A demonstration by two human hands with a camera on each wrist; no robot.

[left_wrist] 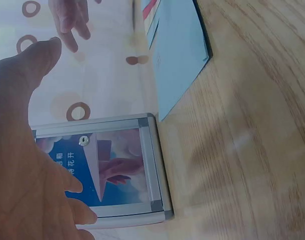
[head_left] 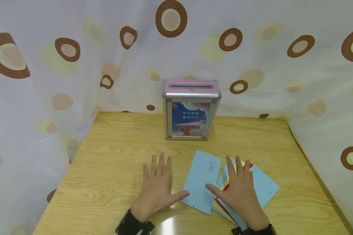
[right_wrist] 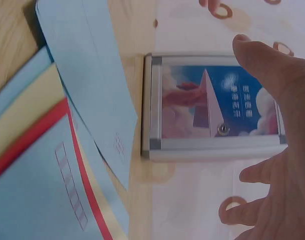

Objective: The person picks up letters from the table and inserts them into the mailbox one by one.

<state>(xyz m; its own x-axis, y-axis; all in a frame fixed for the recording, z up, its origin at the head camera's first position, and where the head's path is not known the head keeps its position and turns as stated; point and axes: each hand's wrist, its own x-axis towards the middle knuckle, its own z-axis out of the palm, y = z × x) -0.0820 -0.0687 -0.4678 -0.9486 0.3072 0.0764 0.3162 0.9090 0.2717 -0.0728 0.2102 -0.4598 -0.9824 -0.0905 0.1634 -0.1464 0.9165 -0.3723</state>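
My left hand is spread with straight fingers above the wooden table, left of a light blue envelope; its thumb overlaps that envelope's lower left edge in the head view. With fingers likewise splayed, my right hand hovers over a fanned pile of envelopes in blue, yellow and red, partly hiding them. Neither hand holds anything. Behind them stands an upright letter box with a silver frame, a pink top with a slot, a picture front and a small round lock. The box also shows in the left wrist view.
The light wood table reaches back to a patterned curtain with brown ring shapes. More of this cloth hangs along the left and right sides. The letter box stands near the table's back edge.
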